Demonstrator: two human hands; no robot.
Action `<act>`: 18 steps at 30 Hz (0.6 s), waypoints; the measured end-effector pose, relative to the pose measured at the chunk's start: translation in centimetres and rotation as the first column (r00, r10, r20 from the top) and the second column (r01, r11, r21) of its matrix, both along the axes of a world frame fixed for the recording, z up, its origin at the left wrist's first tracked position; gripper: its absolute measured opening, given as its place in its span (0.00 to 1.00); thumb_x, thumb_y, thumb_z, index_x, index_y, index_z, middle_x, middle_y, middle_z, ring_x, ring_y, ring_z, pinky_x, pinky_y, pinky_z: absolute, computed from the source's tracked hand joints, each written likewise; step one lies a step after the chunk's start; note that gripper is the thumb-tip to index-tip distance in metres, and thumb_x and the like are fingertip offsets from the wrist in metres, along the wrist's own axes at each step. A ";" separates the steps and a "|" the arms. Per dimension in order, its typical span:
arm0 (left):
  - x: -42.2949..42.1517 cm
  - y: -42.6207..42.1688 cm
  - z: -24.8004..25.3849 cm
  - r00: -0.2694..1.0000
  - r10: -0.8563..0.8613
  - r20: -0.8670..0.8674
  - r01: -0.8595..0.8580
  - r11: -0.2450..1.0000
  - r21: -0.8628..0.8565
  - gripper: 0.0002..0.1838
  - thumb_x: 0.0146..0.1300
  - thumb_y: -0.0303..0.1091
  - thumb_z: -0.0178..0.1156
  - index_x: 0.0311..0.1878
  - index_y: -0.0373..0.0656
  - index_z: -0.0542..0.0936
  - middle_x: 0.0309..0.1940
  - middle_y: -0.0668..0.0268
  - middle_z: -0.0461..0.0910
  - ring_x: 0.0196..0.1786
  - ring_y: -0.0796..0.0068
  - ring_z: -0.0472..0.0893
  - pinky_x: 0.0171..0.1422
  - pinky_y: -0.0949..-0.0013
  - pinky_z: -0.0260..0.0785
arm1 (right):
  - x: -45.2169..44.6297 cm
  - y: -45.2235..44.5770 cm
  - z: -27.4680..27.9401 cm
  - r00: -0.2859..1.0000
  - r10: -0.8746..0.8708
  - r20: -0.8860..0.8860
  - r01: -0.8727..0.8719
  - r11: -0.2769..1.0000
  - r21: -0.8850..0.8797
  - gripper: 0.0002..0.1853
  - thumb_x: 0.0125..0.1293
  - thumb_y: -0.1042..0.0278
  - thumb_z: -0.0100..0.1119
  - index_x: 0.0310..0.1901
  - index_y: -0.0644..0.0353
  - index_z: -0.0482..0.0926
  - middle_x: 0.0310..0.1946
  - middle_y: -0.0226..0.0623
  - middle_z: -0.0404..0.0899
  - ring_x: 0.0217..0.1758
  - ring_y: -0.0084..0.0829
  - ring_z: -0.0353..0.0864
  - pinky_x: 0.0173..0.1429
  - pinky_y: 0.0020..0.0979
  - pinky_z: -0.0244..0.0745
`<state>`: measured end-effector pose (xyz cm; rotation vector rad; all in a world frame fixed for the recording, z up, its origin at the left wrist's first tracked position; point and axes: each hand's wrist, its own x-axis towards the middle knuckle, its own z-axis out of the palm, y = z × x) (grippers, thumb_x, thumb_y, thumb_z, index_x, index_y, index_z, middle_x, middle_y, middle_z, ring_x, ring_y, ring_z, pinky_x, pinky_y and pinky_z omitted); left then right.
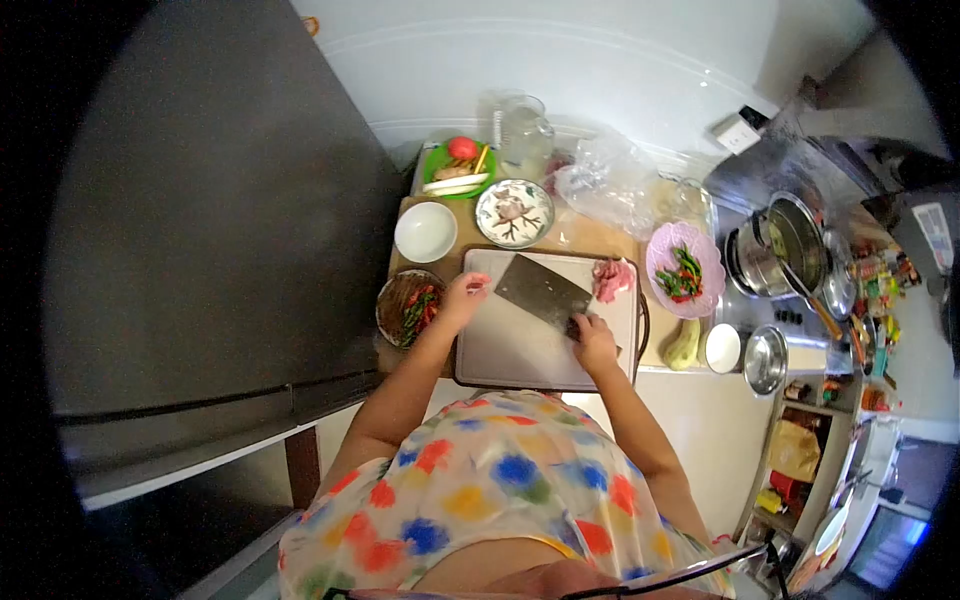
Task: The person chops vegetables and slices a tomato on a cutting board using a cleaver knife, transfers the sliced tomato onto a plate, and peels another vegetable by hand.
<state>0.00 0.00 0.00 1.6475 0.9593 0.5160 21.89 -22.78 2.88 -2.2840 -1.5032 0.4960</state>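
Observation:
My right hand [592, 340] is closed round the handle of a wide cleaver [543, 290], whose broad dark blade lies across the cutting board [510, 350]. Over the board's left edge is my left hand [468, 298], its fingers bent; whether they pinch anything small is too unclear to tell. Pink raw meat [612, 279] sits at the board's top right corner, beyond the blade. A basket [385, 300] with red and green peppers stands left of my left hand.
Behind the board are a white bowl [426, 232], a patterned plate [514, 214], a green plate [433, 168] and a plastic bag [605, 185]. To the right are a pink plate of peppers [660, 255], a pale vegetable [683, 345], bowls and a pot [765, 265]. A dark fridge [230, 240] borders the left.

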 end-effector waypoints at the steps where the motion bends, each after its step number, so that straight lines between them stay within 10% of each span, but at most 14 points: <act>1: 0.0 -0.4 0.3 1.000 0.021 -0.012 -0.022 1.000 -0.006 0.11 0.58 0.25 0.61 0.45 0.40 0.80 0.42 0.64 0.82 0.45 0.72 0.80 0.51 0.69 0.72 | 0.7 -0.5 -0.2 1.000 -0.005 0.017 0.005 1.000 0.023 0.27 0.45 0.79 0.58 0.53 0.55 0.74 0.45 0.46 0.74 0.50 0.48 0.73 0.55 0.42 0.72; 10: 0.9 7.5 6.3 0.981 0.155 -0.119 -0.108 0.936 0.336 0.07 0.60 0.29 0.59 0.41 0.39 0.80 0.37 0.58 0.82 0.41 0.64 0.81 0.47 0.63 0.73 | 0.9 1.0 0.8 0.998 0.064 0.006 -0.064 0.998 0.004 0.20 0.50 0.77 0.56 0.49 0.58 0.74 0.40 0.47 0.74 0.45 0.50 0.74 0.50 0.45 0.72; 18: 5.3 22.9 0.2 0.720 0.291 -0.630 0.337 0.648 0.684 0.11 0.63 0.32 0.51 0.43 0.46 0.82 0.43 0.58 0.81 0.47 0.56 0.80 0.53 0.56 0.71 | -0.6 1.1 -0.2 0.993 -0.061 0.100 0.063 0.998 -0.020 0.24 0.47 0.75 0.61 0.50 0.57 0.71 0.41 0.48 0.73 0.45 0.51 0.73 0.50 0.46 0.72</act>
